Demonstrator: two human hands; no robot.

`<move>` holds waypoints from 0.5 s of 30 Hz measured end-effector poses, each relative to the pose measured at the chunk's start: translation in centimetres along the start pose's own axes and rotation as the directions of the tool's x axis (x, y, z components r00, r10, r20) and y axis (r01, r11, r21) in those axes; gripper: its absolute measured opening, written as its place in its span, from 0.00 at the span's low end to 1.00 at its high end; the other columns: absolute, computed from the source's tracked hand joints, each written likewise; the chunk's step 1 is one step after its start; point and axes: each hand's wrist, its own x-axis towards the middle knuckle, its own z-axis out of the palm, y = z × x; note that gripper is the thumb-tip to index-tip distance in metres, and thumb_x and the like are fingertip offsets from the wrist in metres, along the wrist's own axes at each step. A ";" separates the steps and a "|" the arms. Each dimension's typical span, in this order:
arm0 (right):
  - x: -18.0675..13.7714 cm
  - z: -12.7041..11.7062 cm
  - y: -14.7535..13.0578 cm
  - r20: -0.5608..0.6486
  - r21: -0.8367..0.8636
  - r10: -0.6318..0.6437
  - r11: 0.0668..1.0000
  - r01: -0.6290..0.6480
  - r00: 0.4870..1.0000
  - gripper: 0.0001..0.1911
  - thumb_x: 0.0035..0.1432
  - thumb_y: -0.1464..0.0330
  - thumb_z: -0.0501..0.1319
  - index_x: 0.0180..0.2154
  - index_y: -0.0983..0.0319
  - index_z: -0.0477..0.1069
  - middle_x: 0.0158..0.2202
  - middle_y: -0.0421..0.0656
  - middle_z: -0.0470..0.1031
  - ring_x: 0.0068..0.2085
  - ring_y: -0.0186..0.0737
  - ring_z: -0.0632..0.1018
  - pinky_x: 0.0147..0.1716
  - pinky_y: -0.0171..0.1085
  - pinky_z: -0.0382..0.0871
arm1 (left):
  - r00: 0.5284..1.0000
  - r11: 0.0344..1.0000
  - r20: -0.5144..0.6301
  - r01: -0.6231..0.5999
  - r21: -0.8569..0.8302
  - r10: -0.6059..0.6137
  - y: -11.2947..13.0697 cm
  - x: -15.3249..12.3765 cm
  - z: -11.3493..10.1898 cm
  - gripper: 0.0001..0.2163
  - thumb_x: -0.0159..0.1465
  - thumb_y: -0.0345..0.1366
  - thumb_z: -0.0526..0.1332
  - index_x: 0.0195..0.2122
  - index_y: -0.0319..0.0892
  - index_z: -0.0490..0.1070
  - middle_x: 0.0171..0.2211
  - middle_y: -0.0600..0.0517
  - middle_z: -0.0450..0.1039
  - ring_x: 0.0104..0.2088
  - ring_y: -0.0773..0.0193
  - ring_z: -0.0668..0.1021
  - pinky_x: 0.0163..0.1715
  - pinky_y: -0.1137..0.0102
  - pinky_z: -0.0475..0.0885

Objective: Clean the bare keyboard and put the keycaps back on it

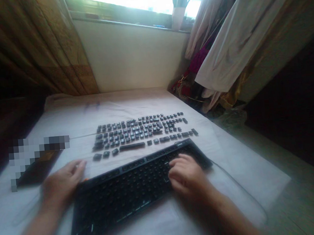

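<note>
A black keyboard (119, 193) lies at a slant on the white cloth, its keycaps off across most of the board. My right hand (186, 175) is over its right part, fingers curled and pressed together; whatever they hold, if anything, is hidden. Beside the keyboard's upper left corner is my left hand (62, 179), fingers bent in and close together, their contents not visible. A small orange bit (85, 180) shows at the keyboard's edge by that hand. Behind the keyboard, loose black keycaps (131, 134) are laid out in rows, with a long space bar (132, 146) in front.
A dark object (38, 166), partly pixelated, lies left of my left hand. The keyboard's cable (241, 187) runs off to the right. White cloth (244, 161) covers the surface, whose right edge drops to the floor (310, 199). Clothes (223, 58) hang at the back right.
</note>
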 end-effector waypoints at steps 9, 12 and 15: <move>1.9 -1.4 -2.5 -0.066 0.281 0.167 0.949 -0.142 0.984 0.08 0.58 0.75 0.58 0.29 0.61 0.74 0.23 0.39 0.73 0.22 0.31 0.72 0.22 0.29 0.64 | 1.000 1.000 0.026 0.001 0.010 -0.001 -0.1 -0.3 0.1 0.20 0.67 0.50 0.51 0.49 0.50 0.77 0.42 0.50 0.82 0.39 0.56 0.80 0.34 0.70 0.67; 2.1 -0.9 -2.8 -0.051 0.310 0.196 0.935 -0.172 0.979 0.07 0.57 0.74 0.59 0.29 0.61 0.74 0.23 0.39 0.74 0.22 0.31 0.72 0.23 0.29 0.65 | 1.000 1.000 0.029 0.005 0.005 -0.005 0.0 -0.3 0.0 0.20 0.66 0.50 0.51 0.49 0.50 0.78 0.41 0.50 0.82 0.38 0.56 0.80 0.33 0.71 0.66; 2.0 0.0 -2.8 0.008 0.272 0.141 0.952 -0.138 0.990 0.08 0.56 0.75 0.58 0.28 0.61 0.73 0.22 0.39 0.73 0.23 0.31 0.72 0.24 0.29 0.64 | 1.000 1.000 0.029 0.011 -0.001 -0.011 0.1 -0.2 0.0 0.19 0.66 0.50 0.52 0.48 0.49 0.78 0.41 0.49 0.82 0.38 0.56 0.80 0.32 0.71 0.66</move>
